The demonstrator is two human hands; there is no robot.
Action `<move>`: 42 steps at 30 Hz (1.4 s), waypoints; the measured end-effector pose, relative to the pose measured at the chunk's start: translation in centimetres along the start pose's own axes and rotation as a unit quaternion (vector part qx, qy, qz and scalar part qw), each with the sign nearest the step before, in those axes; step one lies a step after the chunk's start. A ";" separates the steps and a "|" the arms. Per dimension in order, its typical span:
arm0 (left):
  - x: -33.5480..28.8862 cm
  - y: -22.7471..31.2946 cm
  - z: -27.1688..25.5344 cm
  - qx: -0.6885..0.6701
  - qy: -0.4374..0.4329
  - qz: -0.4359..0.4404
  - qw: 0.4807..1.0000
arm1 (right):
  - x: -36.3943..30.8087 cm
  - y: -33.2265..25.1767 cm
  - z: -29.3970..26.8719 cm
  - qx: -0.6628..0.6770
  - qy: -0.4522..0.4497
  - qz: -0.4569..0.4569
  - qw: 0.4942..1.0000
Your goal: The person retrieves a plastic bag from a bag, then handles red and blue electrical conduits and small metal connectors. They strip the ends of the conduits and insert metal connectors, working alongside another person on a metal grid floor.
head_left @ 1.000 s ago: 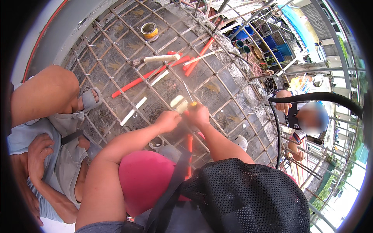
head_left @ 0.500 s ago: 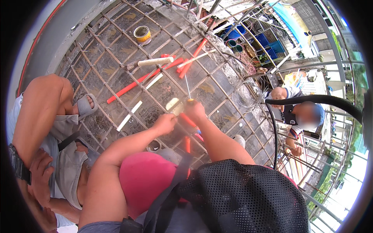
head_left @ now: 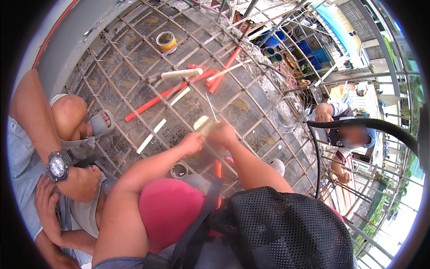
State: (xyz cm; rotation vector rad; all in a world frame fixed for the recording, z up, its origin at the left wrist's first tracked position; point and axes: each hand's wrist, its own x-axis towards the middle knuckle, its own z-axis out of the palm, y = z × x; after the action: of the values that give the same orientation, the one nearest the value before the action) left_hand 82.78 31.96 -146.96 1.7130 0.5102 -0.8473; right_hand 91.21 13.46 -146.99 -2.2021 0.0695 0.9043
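Note:
My right hand (head_left: 223, 134) is closed around a hand tool whose thin metal shaft (head_left: 210, 106) points up and away, with a yellow-orange collar at the fist. It looks like a screwdriver; the tip is too small to make out. Close on its left, my left hand (head_left: 192, 143) is closed too, and what its fingers grip is hidden. A pale cream piece (head_left: 201, 121) lies just beyond both hands. Below them an orange pipe (head_left: 218, 168) runs back toward my body. Tied rebar mesh (head_left: 182, 117) spreads under and around my hands.
Orange pipes (head_left: 154, 102), white pipe pieces (head_left: 152, 136) and a yellow tin (head_left: 166, 41) lie among the bars. One person crouches at left, a sandal (head_left: 102, 123) on the mesh. Another person in a blue cap (head_left: 370, 136) is at right, by coiled wire (head_left: 286, 114) and a black hose (head_left: 371, 123).
My right hand has shifted slightly down, and the tool's shaft now leans further left. The orange pipe between my hands is less visible. At left, the person's watch arm has swung inward.

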 end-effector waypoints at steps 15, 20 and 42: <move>2.3 2.0 -2.8 0.033 -0.006 -0.042 0.999 | -3.2 -1.0 -7.0 -0.076 -0.022 0.018 0.997; 1.5 2.2 -1.6 -0.032 -0.003 -0.072 0.997 | -4.9 -0.8 -11.4 -0.136 -0.040 -0.074 0.987; 3.1 3.8 -1.6 -0.262 -0.091 -0.134 0.951 | -6.4 -5.2 -13.6 -0.276 -0.048 -0.056 0.958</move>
State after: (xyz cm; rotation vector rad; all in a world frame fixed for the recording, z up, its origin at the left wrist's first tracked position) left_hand 87.91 32.05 -146.64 1.0825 0.7759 -0.9497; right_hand 95.94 6.95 -133.31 -2.6297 -0.3973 1.0579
